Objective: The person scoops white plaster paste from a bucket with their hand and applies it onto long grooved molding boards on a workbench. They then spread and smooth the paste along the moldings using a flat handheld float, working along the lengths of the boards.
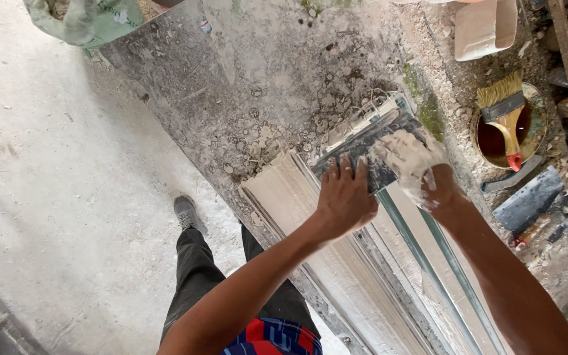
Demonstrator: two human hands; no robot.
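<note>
Bare forearms; right hand (410, 161) plaster-caked; dark trousers (195, 283); grey shoe (186, 213); red-blue patterned shirt (272, 336), possibly checked.

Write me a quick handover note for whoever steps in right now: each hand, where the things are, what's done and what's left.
Left hand: fingers spread flat, pressing on the metal profile scraper.
Right hand: coated in white plaster, gripping the same scraper at its right end.
Scraper sits at the upper end of the plaster moulding, on the plaster-crusted workbench.
Done: the moulding below the hands is already shaped into long grooves.
Left: patchy loose plaster lies ahead of the scraper on the bench, unshaped.
Nearby on the right: paintbrush resting across a tin of dark liquid, and a flat trowel.
</note>
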